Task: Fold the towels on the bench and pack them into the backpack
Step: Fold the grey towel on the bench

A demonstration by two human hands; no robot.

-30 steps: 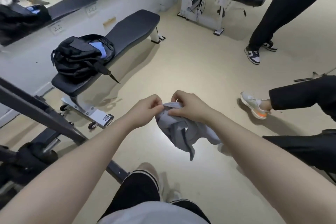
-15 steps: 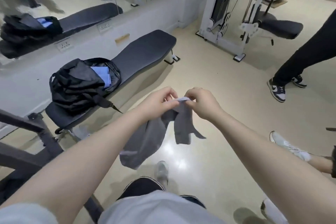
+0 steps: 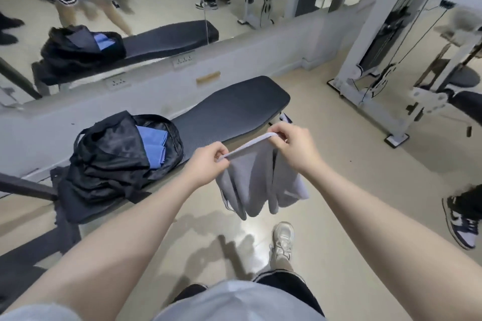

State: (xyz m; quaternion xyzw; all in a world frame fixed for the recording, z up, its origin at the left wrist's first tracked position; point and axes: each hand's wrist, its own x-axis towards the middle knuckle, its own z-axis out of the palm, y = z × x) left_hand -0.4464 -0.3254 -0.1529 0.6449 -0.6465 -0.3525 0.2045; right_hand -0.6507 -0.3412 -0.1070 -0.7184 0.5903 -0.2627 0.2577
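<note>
A grey towel (image 3: 257,182) hangs in the air in front of the black bench (image 3: 234,109). My left hand (image 3: 208,164) pinches the near end of its top edge and my right hand (image 3: 292,146) pinches the far end, so the edge is stretched between them. The cloth below hangs in loose folds above the floor. A black backpack (image 3: 109,164) lies open on the left end of the bench, with a folded blue towel (image 3: 154,146) inside its mouth.
A wall mirror behind the bench reflects the bench and backpack. A white cable machine (image 3: 370,60) stands at the right. Another person's sneaker (image 3: 461,224) is at the right edge. A dark metal frame (image 3: 34,190) runs along the left. My own shoe (image 3: 283,240) is below the towel.
My hands have drawn apart along the towel's edge, stretching it out from a bunched state. The view has lifted and come closer to the bench.
</note>
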